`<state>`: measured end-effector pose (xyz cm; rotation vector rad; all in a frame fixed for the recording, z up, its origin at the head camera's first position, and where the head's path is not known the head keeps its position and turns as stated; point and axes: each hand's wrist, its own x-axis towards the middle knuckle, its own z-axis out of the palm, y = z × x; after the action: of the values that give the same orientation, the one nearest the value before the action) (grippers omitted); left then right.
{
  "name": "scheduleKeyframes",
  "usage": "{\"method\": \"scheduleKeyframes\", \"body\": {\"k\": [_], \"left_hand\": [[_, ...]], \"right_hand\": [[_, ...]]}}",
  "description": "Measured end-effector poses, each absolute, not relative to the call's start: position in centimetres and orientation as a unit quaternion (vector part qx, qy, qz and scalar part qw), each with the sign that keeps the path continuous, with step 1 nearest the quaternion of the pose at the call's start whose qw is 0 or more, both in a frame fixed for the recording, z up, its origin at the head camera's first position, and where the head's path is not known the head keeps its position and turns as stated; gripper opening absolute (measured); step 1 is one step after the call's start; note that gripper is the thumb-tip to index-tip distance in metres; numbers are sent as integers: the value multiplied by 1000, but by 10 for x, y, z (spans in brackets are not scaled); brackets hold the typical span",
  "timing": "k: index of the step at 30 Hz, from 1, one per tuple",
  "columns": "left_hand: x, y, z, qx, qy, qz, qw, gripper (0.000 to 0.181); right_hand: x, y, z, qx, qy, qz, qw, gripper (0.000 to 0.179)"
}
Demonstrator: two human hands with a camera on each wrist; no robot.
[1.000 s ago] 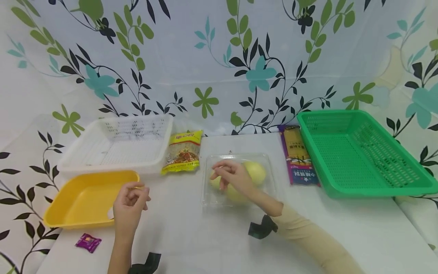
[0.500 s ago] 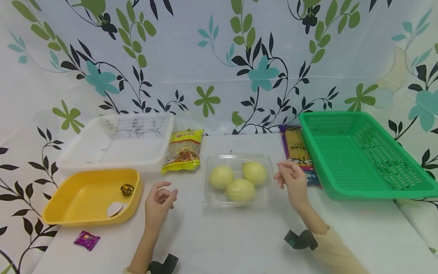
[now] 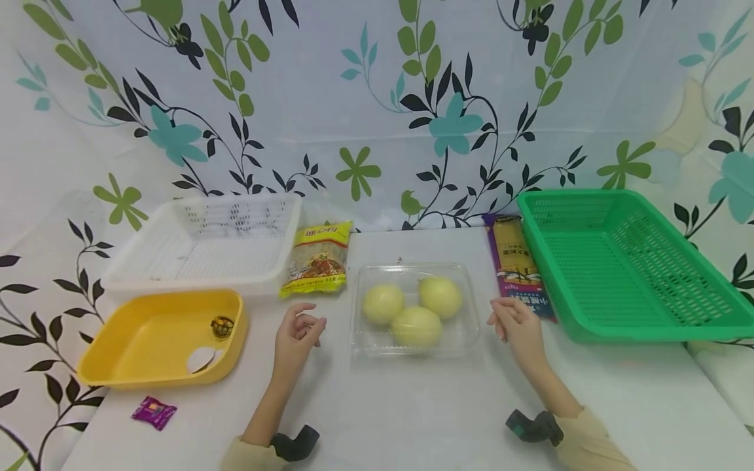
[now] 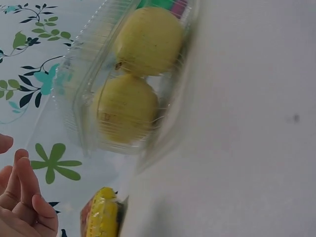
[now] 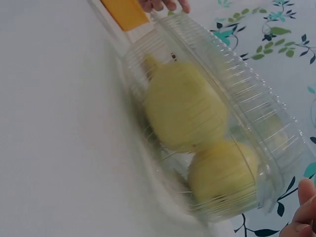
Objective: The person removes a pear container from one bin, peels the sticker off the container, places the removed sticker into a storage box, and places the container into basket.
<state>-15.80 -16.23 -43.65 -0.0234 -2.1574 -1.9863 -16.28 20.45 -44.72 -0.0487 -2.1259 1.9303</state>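
Observation:
A clear lidded plastic box (image 3: 365, 343) rests on the white table in the middle of the head view. Inside lie three pale yellow rounded fruits (image 3: 417, 326), seen through the plastic in both wrist views too. To the left of the box hovers my left hand (image 3: 297, 337), fingers loosely bent, holding nothing. My right hand (image 3: 518, 330) hangs on the other side, likewise loosely bent and without anything in it. Both hands are apart from the box. The left wrist view catches the left fingers (image 4: 22, 197) at its lower left corner.
A yellow tray (image 3: 159, 378) at left holds a small dark patterned ball (image 3: 222, 326) and a white flat piece (image 3: 201, 359). Around stand a white basket (image 3: 194, 284), noodle packet (image 3: 318, 258), purple sweet (image 3: 154, 413), pasta packet (image 3: 518, 268) and green basket (image 3: 660, 332).
My right hand has moved from over the box to its right side, uncovering the fruits. My left hand has come rightward, from beside the yellow tray toward the box.

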Motion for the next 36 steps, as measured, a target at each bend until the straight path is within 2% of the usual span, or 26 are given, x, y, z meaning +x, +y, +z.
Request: {"method": "scheduleKeyframes", "body": {"k": [6, 11, 14, 17, 21, 24, 29, 36], "left_hand": [[-162, -146, -450, 24, -732, -680, 38, 37], [-160, -137, -459, 28, -741, -671, 34, 43], [-160, -136, -462, 17, -741, -671, 32, 41], [-159, -134, -463, -6, -750, -662, 5, 37], [-160, -133, -466, -25, -758, -651, -24, 33], [-160, -133, -471, -14, -760, -649, -33, 26], [-158, -132, -477, -19, -769, -638, -38, 22], [-159, -133, -484, -50, -758, -650, 2, 19]], "right_hand": [[-162, 204, -455, -13, -739, 665, 107, 25], [-164, 200, -459, -33, -737, 668, 94, 24], [-164, 200, -463, -44, -737, 667, 99, 27], [-162, 199, -468, -54, -738, 663, 111, 29], [-159, 195, -477, -48, -715, 681, 150, 21], [-158, 192, -480, -36, -700, 697, 150, 17], [-156, 195, -481, -26, -704, 705, 84, 17], [-158, 203, -485, 60, -653, 754, -40, 13]]}}
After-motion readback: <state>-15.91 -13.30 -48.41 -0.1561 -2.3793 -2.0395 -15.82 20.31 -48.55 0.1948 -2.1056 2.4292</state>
